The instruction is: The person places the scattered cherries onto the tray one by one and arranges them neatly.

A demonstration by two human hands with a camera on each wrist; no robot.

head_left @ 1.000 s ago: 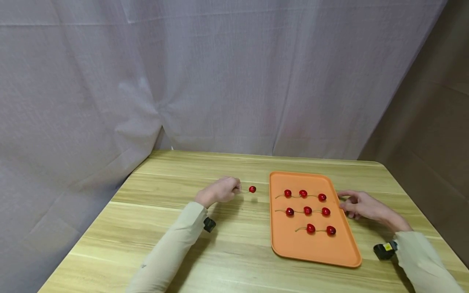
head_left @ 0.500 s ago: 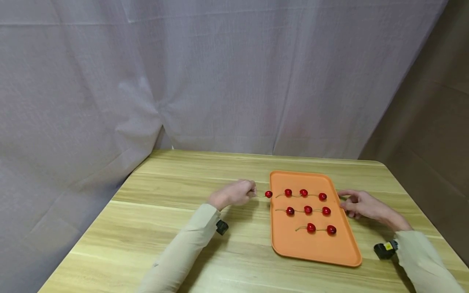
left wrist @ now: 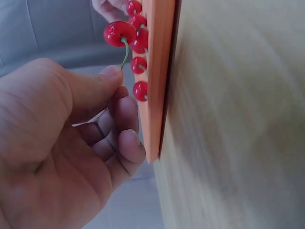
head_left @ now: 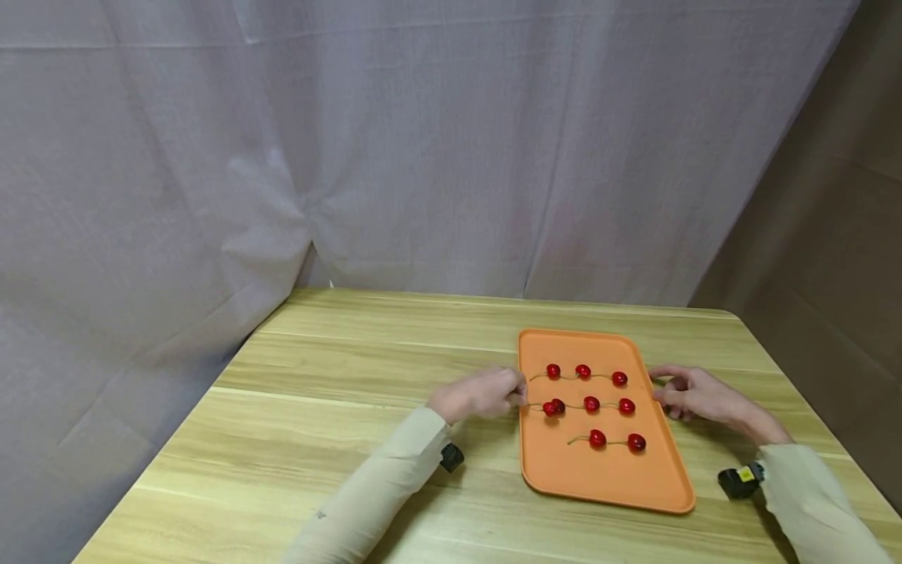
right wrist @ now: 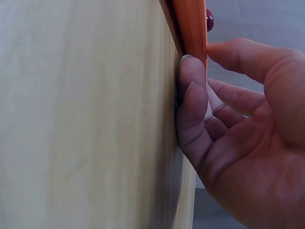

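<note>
9 small glossy red cherries w/ thin green stems in all: 8 are lying on the flat orange plastic tray [head_left: 637, 487] in 3 rows, and 1 held cherry [left wrist: 119, 33] is hanging over the tray's left edge, beside the middle row. It's round, shiny, bright red. The left hand [head_left: 480, 394] is pinching its stem betw. thumb & fingers, other fingers curled. The right hand [head_left: 694, 395] is resting on the light wooden table [head_left: 331, 439], fingertips [right wrist: 191, 71] touching the tray's right rim, fingers loosely bent, gripping nothing.
</note>
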